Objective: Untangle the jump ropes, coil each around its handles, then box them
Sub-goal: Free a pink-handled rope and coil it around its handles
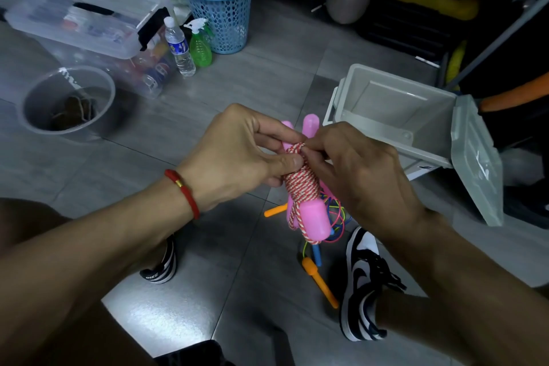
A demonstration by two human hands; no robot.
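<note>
A red-and-white braided jump rope (300, 187) is wound in tight turns around its two pink handles (315, 221), which I hold upright above the floor. My left hand (234, 154) grips the bundle from the left, thumb pressed on the coils. My right hand (353, 163) pinches the rope's top loop at the upper end of the coil. Below, on the floor, lies a second jump rope (337, 217) of thin multicoloured cord with orange handles (319, 279). The grey storage box (395, 116) stands open at the right, its lid (475, 160) hanging down.
My two black-and-white shoes (361, 285) rest on the grey tiled floor. At the back left are a clear lidded bin (89, 18), a round clear tub (66, 98), a water bottle (179, 47), a green spray bottle (200, 44) and a blue mesh basket (218, 0).
</note>
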